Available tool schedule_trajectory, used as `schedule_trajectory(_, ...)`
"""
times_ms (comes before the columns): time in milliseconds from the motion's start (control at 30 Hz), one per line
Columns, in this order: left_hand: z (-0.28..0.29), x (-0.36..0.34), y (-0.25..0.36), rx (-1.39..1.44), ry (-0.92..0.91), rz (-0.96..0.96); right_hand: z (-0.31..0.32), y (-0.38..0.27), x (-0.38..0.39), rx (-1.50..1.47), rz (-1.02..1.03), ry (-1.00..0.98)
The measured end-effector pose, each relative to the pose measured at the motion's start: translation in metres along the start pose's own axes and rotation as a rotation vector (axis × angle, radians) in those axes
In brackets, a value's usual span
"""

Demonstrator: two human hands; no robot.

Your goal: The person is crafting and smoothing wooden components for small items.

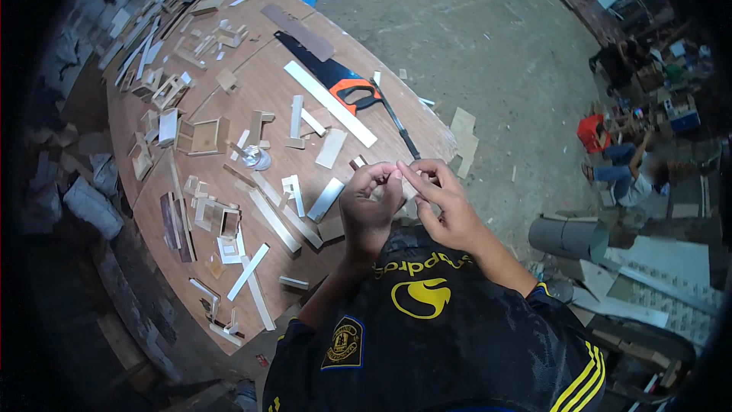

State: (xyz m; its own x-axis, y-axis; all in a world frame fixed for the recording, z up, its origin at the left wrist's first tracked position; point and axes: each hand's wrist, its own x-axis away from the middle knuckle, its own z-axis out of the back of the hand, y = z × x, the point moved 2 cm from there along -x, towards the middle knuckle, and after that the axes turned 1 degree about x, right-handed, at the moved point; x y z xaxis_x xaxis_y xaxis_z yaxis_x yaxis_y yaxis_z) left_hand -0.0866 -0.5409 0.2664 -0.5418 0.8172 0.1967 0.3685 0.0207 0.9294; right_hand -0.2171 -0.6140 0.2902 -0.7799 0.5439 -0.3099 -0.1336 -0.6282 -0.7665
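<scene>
My left hand (369,202) and my right hand (444,202) meet in front of my chest, at the near right edge of the table. Both have curled fingers, and their fingertips touch. A small pale piece (409,188) shows between them, mostly covered by the fingers, so its kind is unclear. Just beyond my left hand is a small dark red and white piece (358,162). A long tool with a black grip (409,143) lies past my fingertips, and a handsaw (335,80) with an orange and black handle rests farther off.
Wood strips (274,220), small box-like wooden frames (204,136) and a clear jar (256,157) are scattered over the brown tabletop (252,99). A grey roll (568,236) and board scraps lie on the floor at right. Another person (633,175) sits low at far right, beside a red object (592,133).
</scene>
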Motion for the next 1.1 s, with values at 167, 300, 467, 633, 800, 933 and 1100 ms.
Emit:
schedule_trajectory(167,0.023,-0.013,0.004,0.062,0.036,-0.034,-0.01,-0.003,-0.026,0.08,0.096,-0.116)
schedule_trajectory(300,0.04,-0.013,0.0,0.109,0.056,-0.083,-0.021,-0.012,-0.044,0.105,0.221,-0.139)
schedule_trajectory(467,0.049,-0.01,0.008,0.116,0.057,-0.208,-0.03,-0.014,-0.051,0.02,0.233,-0.182)
schedule_trajectory(633,0.051,-0.011,0.006,0.247,-0.013,-0.253,-0.027,-0.018,-0.05,-0.038,0.235,-0.196)
schedule_trajectory(800,0.039,-0.013,-0.001,0.314,-0.019,-0.166,-0.009,-0.008,-0.043,-0.076,0.161,-0.131)
schedule_trajectory(933,0.019,-0.011,0.007,0.09,-0.047,-0.345,0.022,0.008,-0.037,0.151,0.279,-0.015)
schedule_trajectory(1100,-0.014,-0.022,0.005,-0.133,-0.122,-0.316,0.066,0.031,-0.026,0.236,0.297,0.084)
